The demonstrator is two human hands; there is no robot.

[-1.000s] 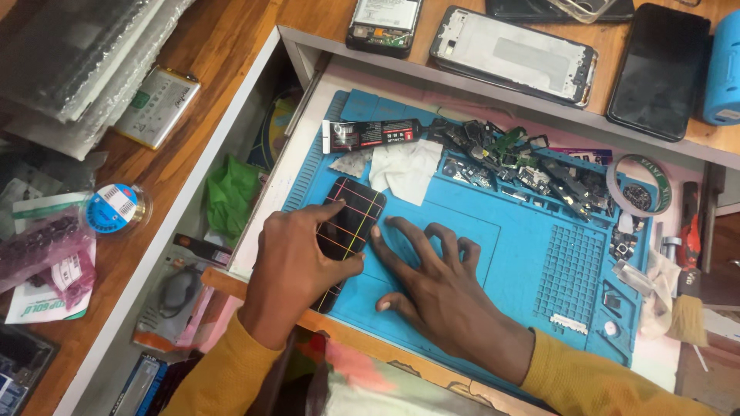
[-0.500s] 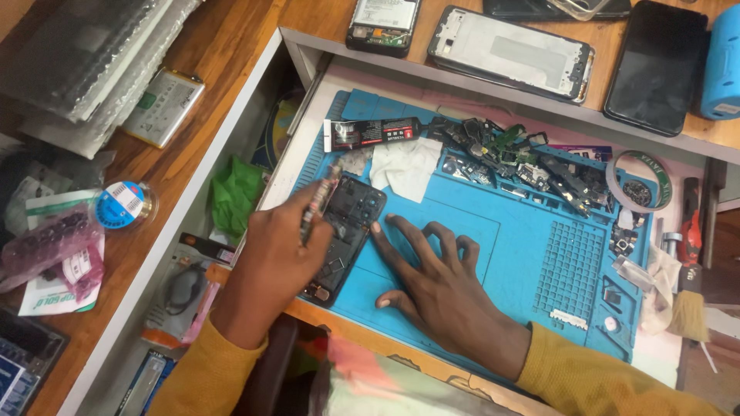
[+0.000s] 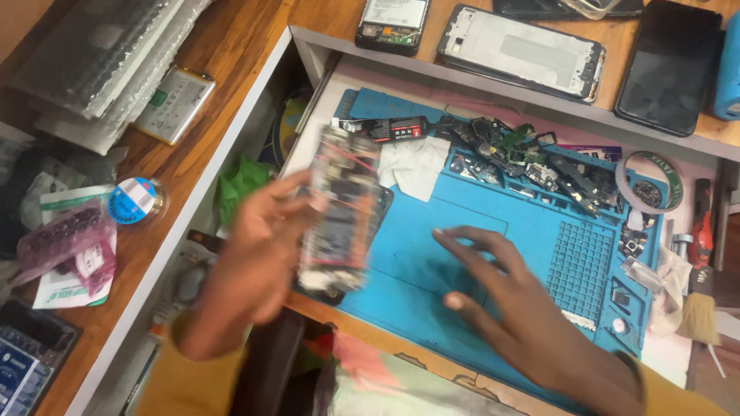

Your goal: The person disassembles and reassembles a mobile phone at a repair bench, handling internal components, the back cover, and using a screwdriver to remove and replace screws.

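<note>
Fingers of our left hand [image 3: 266,246] wrap around an opened phone with exposed circuit boards [image 3: 339,212], lifted and blurred above the left edge of the blue silicone repair mat [image 3: 432,239]. Our right hand [image 3: 512,308] is spread open and holds nothing, hovering over the mat's middle, right of the phone.

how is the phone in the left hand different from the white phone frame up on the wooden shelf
The phone is lifted off the blue mat in the left hand, tilted and blurred; the white phone frame lies flat and sharp on the wooden shelf, untouched. The held phone shows dark parts with reddish bands across it; the frame is a pale, mostly bare shell with a dark rim. Both are opened-up phone bodies of similar shape.
</note>
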